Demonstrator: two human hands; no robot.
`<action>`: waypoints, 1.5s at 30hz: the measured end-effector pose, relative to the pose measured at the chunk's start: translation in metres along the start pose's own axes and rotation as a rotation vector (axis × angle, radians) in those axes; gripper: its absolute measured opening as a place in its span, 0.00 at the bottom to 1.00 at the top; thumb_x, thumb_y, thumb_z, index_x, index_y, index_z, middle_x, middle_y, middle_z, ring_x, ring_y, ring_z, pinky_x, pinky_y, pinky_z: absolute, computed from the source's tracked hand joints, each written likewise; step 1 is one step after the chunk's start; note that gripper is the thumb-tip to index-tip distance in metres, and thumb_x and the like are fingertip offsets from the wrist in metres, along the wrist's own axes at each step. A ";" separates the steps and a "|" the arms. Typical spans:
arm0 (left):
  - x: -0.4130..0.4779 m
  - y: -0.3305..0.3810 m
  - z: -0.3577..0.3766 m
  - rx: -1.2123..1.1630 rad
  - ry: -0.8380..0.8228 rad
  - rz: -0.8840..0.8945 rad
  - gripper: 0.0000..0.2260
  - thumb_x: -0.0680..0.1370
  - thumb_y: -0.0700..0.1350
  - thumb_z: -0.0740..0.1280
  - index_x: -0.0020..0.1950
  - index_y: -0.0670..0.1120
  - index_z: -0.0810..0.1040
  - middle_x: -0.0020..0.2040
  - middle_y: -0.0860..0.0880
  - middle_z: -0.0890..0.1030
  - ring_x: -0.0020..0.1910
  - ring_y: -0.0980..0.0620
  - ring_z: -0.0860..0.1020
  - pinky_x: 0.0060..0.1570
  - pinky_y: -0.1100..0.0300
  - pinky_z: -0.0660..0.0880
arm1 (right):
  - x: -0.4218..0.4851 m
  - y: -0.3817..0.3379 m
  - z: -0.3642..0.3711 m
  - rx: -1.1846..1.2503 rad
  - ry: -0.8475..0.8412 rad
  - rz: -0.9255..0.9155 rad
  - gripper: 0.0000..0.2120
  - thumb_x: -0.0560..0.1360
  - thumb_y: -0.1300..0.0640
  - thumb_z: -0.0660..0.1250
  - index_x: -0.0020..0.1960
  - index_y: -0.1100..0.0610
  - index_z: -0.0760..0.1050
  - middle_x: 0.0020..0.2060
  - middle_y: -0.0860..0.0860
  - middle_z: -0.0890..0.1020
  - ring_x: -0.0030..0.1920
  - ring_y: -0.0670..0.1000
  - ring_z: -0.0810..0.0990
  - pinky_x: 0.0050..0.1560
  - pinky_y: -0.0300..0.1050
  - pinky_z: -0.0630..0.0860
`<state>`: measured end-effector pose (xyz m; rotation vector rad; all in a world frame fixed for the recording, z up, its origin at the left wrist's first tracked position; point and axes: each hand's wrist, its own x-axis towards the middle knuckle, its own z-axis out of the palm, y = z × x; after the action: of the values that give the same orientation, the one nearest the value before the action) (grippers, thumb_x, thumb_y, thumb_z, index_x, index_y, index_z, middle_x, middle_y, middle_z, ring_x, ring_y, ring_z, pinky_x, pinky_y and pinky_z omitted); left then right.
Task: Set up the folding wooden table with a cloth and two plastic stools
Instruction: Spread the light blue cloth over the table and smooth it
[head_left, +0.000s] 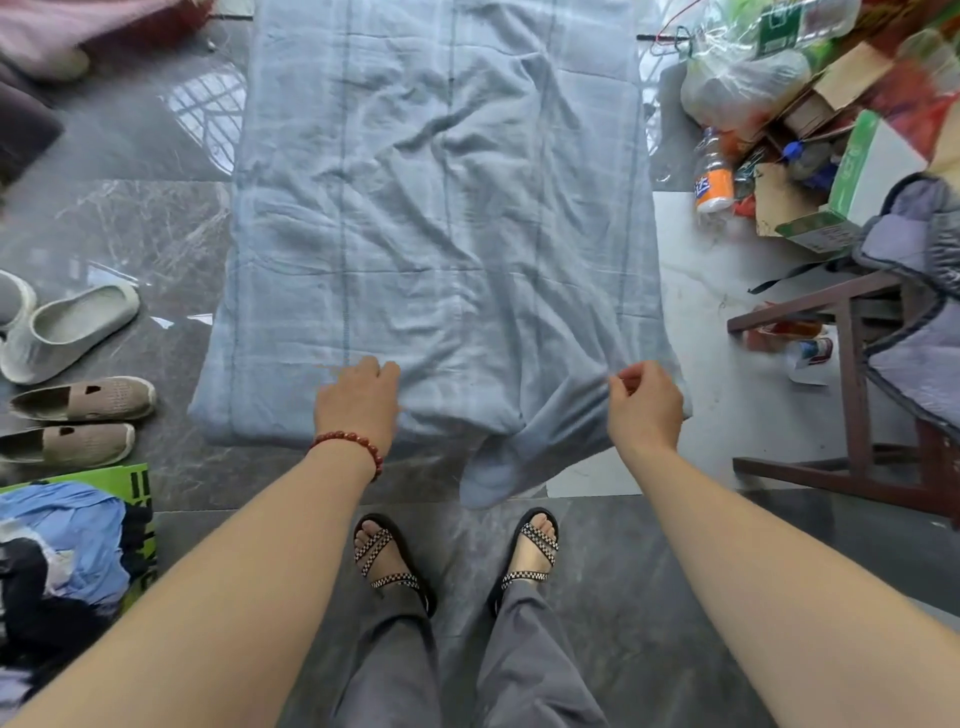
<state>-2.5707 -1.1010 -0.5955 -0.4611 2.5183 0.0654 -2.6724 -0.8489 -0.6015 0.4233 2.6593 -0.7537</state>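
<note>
On the table, which it hides entirely, the cloth (441, 208) lies rumpled. My left hand (358, 400) grips its near edge with curled fingers; my right hand (644, 405) pinches the near corner. Light, limp fabric, I judge: corners hold best.

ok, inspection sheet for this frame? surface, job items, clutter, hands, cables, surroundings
surface: table hidden under the cloth; cloth wrinkled, its near right corner bunched and hanging down.
job's things: cloth spread; plastic stools, nothing seen.
clutter: shoes on the floor at left; bags, boxes and an orange-label bottle piled at right.
grippers: left hand on the cloth's near edge, fingers curled, grip unclear; right hand pinches the cloth.
cables: red wire at far right, off the cloth.
surroundings: grey tiled floor; dark wooden chair at right with grey padded fabric on it.
</note>
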 end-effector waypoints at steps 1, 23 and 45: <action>0.001 0.007 -0.001 -0.048 -0.001 0.031 0.14 0.79 0.51 0.63 0.62 0.48 0.68 0.59 0.47 0.71 0.57 0.46 0.72 0.47 0.53 0.71 | -0.004 -0.002 0.006 0.006 -0.024 -0.033 0.06 0.77 0.57 0.64 0.48 0.60 0.74 0.48 0.56 0.78 0.49 0.55 0.76 0.51 0.46 0.69; 0.023 0.021 -0.016 -0.078 0.026 0.152 0.12 0.79 0.43 0.62 0.62 0.50 0.72 0.60 0.49 0.73 0.56 0.48 0.74 0.46 0.56 0.70 | -0.014 -0.041 0.027 0.104 -0.026 -0.086 0.08 0.73 0.58 0.70 0.51 0.58 0.74 0.44 0.51 0.77 0.46 0.51 0.76 0.48 0.40 0.70; 0.158 -0.004 -0.096 -0.110 0.066 0.104 0.20 0.81 0.52 0.58 0.71 0.48 0.62 0.73 0.49 0.60 0.69 0.46 0.62 0.60 0.51 0.68 | 0.100 -0.174 0.062 0.029 -0.132 -0.315 0.09 0.75 0.59 0.66 0.55 0.60 0.76 0.52 0.57 0.77 0.54 0.56 0.76 0.56 0.45 0.70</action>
<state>-2.7431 -1.1680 -0.6016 -0.3809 2.6116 0.2336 -2.8112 -1.0057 -0.6131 -0.0412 2.6216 -0.8778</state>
